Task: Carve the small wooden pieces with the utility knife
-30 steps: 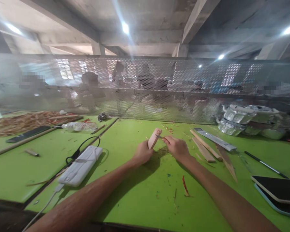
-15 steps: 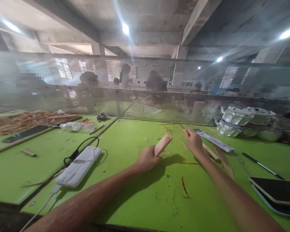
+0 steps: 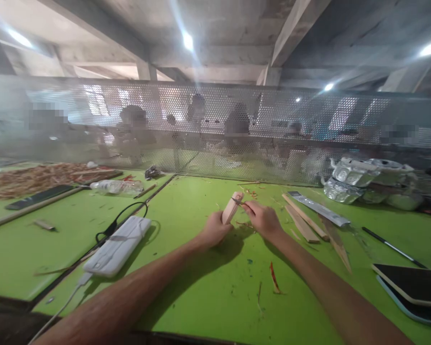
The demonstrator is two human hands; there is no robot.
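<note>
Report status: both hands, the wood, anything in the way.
Left hand gripping pale wooden block. Right hand holding thin tool at block's far end. Shavings on table, not blocking.

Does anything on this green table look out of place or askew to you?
Mildly, yes: a clear plastic bottle lies on its side, not upright, by the heap of wood shavings. A red-marked sliver lies stray, away from that heap, nearer the camera than the right hand.

The left hand hides the lower end of the wooden block, the right hand part of the tool.
</note>
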